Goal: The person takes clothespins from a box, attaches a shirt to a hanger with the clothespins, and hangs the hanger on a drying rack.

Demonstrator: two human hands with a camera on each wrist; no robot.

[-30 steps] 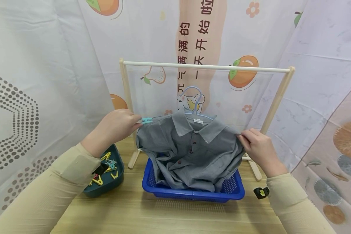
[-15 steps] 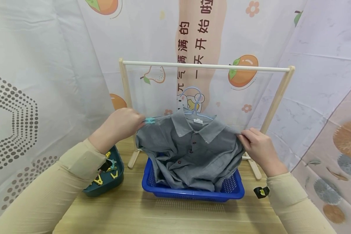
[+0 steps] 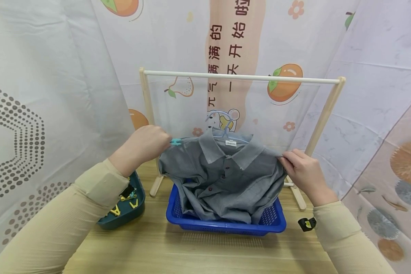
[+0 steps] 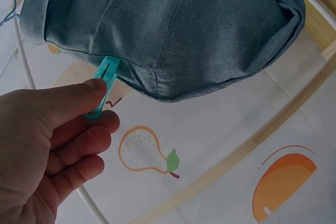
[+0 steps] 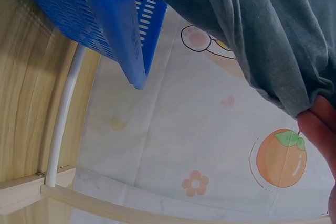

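In the head view, a grey collared shirt [image 3: 241, 182] lies in a blue basket [image 3: 226, 227] on the wooden tabletop [image 3: 191, 255] and rises above its rim, shoulders spread wide, the lower part bunched in folds. Its collar [image 3: 209, 148] falls to both sides of the neck, with a white label [image 3: 231, 143] inside and dark reddish buttons [image 3: 210, 188] down the front. A pale blue hanger [image 3: 227, 131] shows at the neck, its tilted hook below a white bar [image 3: 241, 77]. The left hand [image 3: 144, 144] pinches a turquoise clothespin [image 3: 176, 142] at one shoulder; the right hand [image 3: 302, 169] grips the other.

In the left wrist view, thumb and fingers grasp the clothespin, its tip meeting the shirt's edge; the cloth looks matt, blue-grey and seamed.

In the right wrist view, the right hand, partly cut off, pinches a gathered bit of cloth, soft folds running from it, near the basket's slotted wall
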